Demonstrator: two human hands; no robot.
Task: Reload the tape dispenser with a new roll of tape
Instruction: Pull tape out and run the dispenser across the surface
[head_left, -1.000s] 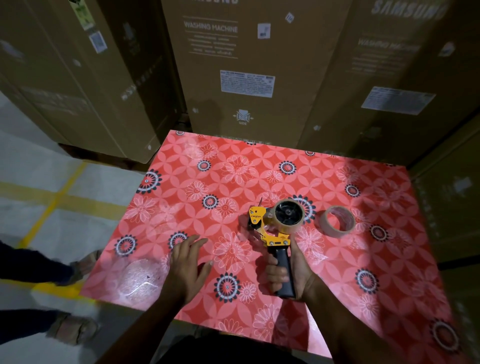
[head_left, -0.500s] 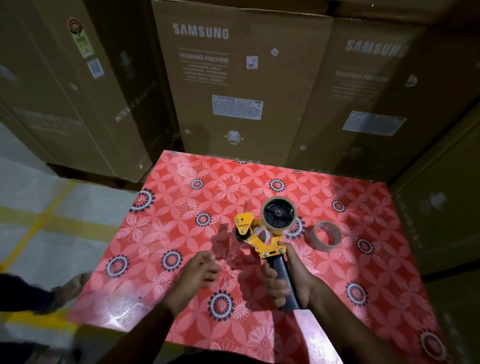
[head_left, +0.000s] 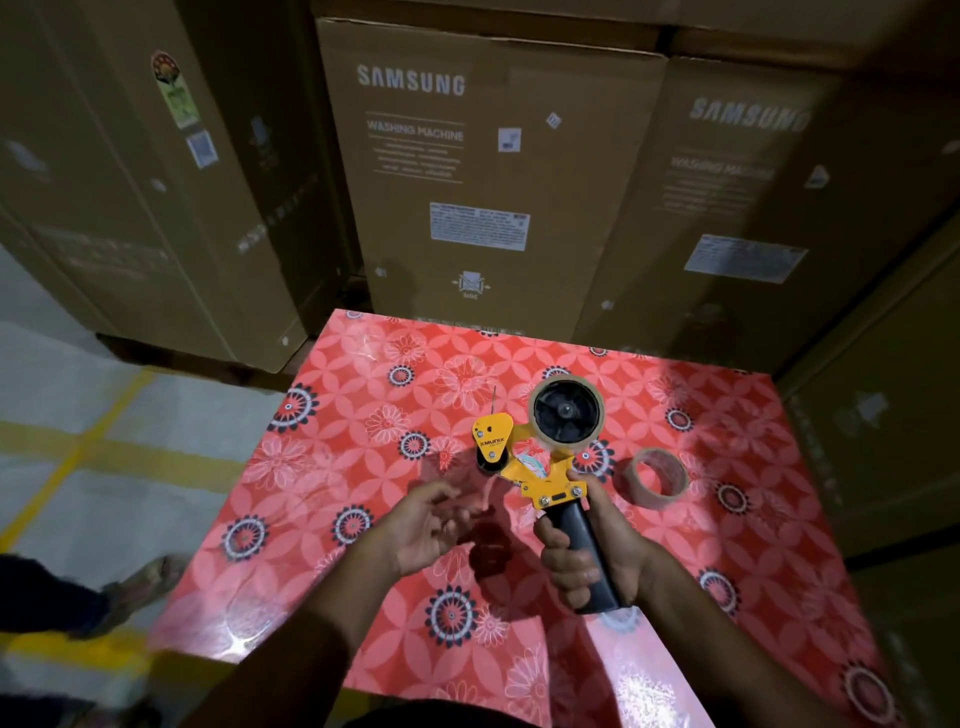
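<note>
My right hand (head_left: 592, 551) grips the black handle of a yellow tape dispenser (head_left: 535, 457) and holds it upright above the red flowered table (head_left: 363, 467). A thin roll of tape (head_left: 566, 413) sits on its black hub. A second, loose roll of brownish tape (head_left: 657, 475) lies flat on the table just right of the dispenser. My left hand (head_left: 431, 525) hovers left of the handle, below the yellow front plate, fingers loosely curled and holding nothing.
Tall cardboard washing-machine boxes (head_left: 467, 182) stand close behind and to the right of the table. Grey floor with yellow lines (head_left: 62, 457) lies to the left, where another person's sandalled foot (head_left: 140, 587) stands near the table's corner.
My right hand has lifted the dispenser off the table and raised it. My left hand has left the table surface and moved right, toward the dispenser.
</note>
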